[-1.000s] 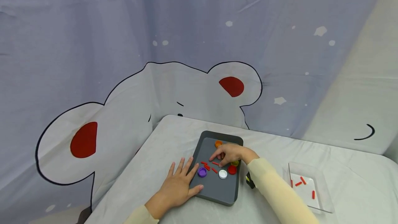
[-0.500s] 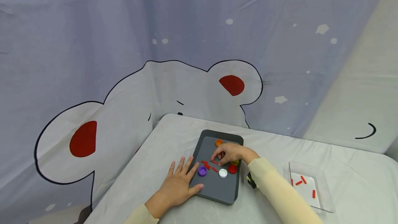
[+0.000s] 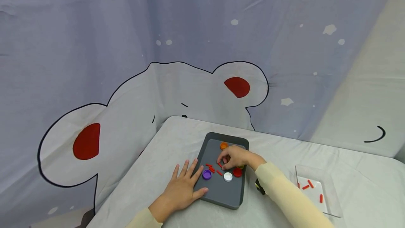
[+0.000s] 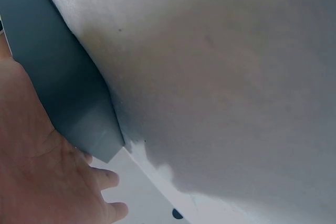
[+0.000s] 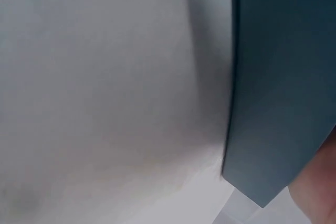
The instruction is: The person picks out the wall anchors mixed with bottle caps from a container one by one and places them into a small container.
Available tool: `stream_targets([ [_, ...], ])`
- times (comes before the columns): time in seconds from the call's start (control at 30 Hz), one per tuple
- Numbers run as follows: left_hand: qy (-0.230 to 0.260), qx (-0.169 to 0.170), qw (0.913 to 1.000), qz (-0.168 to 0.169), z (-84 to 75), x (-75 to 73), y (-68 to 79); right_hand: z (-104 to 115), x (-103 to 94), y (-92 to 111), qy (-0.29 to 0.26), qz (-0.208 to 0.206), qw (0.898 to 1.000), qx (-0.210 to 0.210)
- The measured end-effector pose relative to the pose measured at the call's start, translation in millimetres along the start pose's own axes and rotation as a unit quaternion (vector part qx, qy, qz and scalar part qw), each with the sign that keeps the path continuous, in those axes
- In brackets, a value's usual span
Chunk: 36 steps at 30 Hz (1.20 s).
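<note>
A grey tray (image 3: 218, 196) lies on the white-covered table, its side wall also showing in both wrist views. My left hand (image 3: 180, 189) rests at the tray's left edge with fingers spread. Over the tray's right half, my right hand (image 3: 235, 156) pinches a small red stick (image 3: 219, 164) between thumb and index finger. Several more red sticks (image 3: 211, 169) lie to its left. Around them sit a purple cap (image 3: 207, 175), a white cap (image 3: 227, 177), a red cap (image 3: 237, 172) and an orange cap (image 3: 224, 145). A yellow cap is mostly hidden under the right hand.
A clear plastic box (image 3: 332, 200) holding several red sticks (image 3: 321, 198) stands on the table to the right. Under the right forearm a small black object (image 3: 260, 187) shows beside the tray. A printed curtain (image 3: 196, 27) hangs behind the table.
The right index finger has drawn in toward the thumb, and the red stick between them has turned to a steeper slant. The left hand stays in place.
</note>
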State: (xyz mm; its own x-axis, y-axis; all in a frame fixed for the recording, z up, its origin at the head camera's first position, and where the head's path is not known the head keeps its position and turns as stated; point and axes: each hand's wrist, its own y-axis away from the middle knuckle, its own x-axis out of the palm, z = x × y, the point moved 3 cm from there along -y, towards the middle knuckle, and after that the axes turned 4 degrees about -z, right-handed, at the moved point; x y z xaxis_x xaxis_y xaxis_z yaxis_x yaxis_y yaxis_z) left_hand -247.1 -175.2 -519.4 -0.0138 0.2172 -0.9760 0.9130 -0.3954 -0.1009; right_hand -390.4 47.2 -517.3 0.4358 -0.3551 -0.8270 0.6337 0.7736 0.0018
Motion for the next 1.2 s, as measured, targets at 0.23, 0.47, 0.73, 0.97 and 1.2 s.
stream_targets([
  [0.23,0.001,0.006,1.0,-0.007,1.1,4.2,0.1,1.5,-6.1,4.2,-0.025,-0.04,0.999,0.009],
  [0.47,-0.014,0.0,0.9999,0.006,-1.1,5.3,0.2,15.0,-31.3,20.8,-0.066,-0.111,0.992,0.0],
  [0.73,-0.015,-0.006,0.9998,0.011,-1.1,1.7,-1.1,34.4,-51.3,51.5,-0.111,-0.167,0.98,0.008],
  [0.97,0.001,0.001,1.0,-0.001,1.9,6.8,-1.7,36.1,-55.2,85.6,-0.162,-0.224,0.96,0.03],
  [1.2,0.004,-0.008,0.9999,0.013,-1.2,2.6,-2.3,29.0,-58.0,120.8,-0.174,-0.267,0.946,0.055],
])
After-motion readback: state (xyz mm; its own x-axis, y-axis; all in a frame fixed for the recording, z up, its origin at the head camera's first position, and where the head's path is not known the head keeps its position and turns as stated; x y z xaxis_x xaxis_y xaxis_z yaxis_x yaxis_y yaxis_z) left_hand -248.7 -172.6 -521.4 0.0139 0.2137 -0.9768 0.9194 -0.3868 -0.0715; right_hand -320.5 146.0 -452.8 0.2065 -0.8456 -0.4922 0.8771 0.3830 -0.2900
